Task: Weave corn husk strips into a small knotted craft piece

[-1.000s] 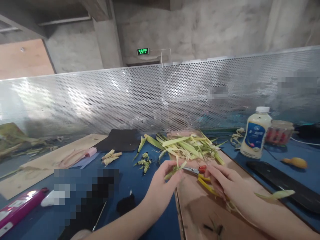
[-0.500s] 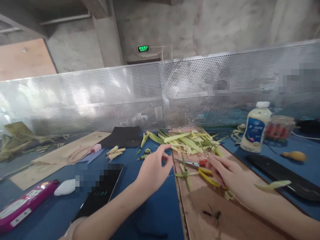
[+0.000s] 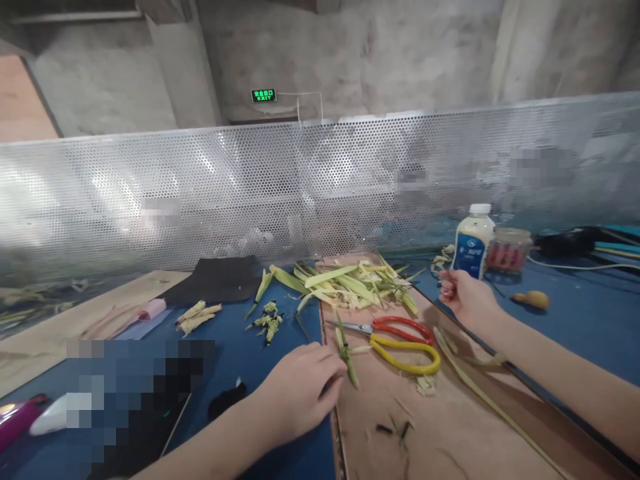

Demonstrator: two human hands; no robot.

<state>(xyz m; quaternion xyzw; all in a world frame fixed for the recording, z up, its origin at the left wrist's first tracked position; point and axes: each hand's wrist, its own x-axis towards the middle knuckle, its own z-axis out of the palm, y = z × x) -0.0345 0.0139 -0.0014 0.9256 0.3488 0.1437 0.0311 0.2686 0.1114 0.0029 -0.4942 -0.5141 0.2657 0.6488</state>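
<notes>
My left hand (image 3: 300, 390) rests at the left edge of the brown board (image 3: 450, 433), fingers curled under, with nothing visible in them. Its fingertips lie beside a small knotted green leaf piece (image 3: 345, 347). My right hand (image 3: 465, 297) hovers over the board's far right edge with fingers curled and thumb pinched against them; whatever is in the pinch is hidden. It is just in front of a white bottle (image 3: 473, 243). Scissors (image 3: 400, 337) with red and yellow handles lie on the board between my hands, untouched. A long leaf strip (image 3: 480, 393) runs along the board's right side.
A heap of green-yellow leaf strips (image 3: 350, 283) covers the board's far end. On the blue table (image 3: 590, 320) are small leaf bundles (image 3: 197, 315), a black mat (image 3: 220, 279), a jar (image 3: 509, 248) and a yellow gourd-shaped object (image 3: 533, 299). A perforated metal screen (image 3: 200, 193) closes off the back.
My left hand let the knotted leaf piece go onto the board and dropped to the board's edge. My right hand left the scissors and moved right toward the bottle. The view shifted right.
</notes>
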